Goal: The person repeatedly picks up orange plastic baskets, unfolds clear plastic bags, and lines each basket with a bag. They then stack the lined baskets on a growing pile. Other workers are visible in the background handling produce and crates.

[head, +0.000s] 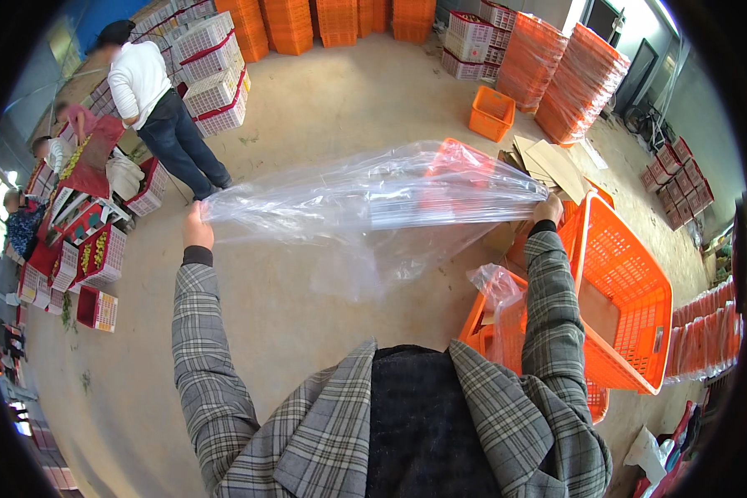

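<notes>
A large sheet or bag of clear plastic film (348,205) is stretched out in front of me, held in the air between both hands. My left hand (198,225) grips its left end in a fist. At the other end my right hand (548,210) clutches the gathered film. Loose folds hang below the taut upper part. Through the film an orange plastic crate (464,160) shows on the floor behind it. Close to my right forearm stands a big orange perforated crate (625,299), tilted, with brown material at its bottom.
Flattened cardboard (551,163) lies beyond my right hand. Film-wrapped orange crate stacks (576,87) stand at the back right. A person in a white top (140,78) stands at the left, near a sorting line (84,180) with fruit crates. Crumpled clear plastic (501,289) hangs over another orange crate.
</notes>
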`<state>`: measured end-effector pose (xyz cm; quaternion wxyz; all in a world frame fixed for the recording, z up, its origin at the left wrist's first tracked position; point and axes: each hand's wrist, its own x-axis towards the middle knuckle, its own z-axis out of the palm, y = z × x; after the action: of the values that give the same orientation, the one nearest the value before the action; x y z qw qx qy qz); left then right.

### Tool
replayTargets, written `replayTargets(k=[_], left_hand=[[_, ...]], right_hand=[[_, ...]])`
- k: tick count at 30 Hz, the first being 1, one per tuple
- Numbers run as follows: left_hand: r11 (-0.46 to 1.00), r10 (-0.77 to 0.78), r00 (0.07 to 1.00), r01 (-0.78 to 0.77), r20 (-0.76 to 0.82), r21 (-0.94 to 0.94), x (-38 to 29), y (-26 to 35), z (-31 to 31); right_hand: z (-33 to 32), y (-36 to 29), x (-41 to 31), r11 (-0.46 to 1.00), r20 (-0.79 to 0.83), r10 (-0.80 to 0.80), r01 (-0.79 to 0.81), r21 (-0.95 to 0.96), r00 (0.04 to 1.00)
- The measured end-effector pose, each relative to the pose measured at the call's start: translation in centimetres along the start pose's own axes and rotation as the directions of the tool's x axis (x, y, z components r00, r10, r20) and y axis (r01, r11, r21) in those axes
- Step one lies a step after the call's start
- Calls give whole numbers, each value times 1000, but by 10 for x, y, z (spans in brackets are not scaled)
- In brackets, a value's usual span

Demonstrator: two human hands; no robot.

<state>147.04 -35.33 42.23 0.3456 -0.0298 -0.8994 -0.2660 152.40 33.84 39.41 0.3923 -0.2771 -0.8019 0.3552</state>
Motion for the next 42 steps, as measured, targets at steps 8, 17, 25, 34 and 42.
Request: replayTargets(k=[8,17,25,34,42], left_hand=[[564,-677,689,712,261,-418,-18,29,49],[983,-63,997,54,46,175,-32,-8,31],[891,-352,935,349,-46,291,-6,-77,9],[150,-507,579,788,638,-596,-2,51,31],[753,65,807,346,587,-559,-70,201,79]], right_hand=[[53,-2,-30,978,236,-50,0,208,970],[45,91,9,967,114,87,-57,-247,990],[22,115,9,950,98,183,-150,-273,978],[45,43,-62,593,553,393,257,-763,735],[100,-174,-243,787,640,-606,240,568,472]])
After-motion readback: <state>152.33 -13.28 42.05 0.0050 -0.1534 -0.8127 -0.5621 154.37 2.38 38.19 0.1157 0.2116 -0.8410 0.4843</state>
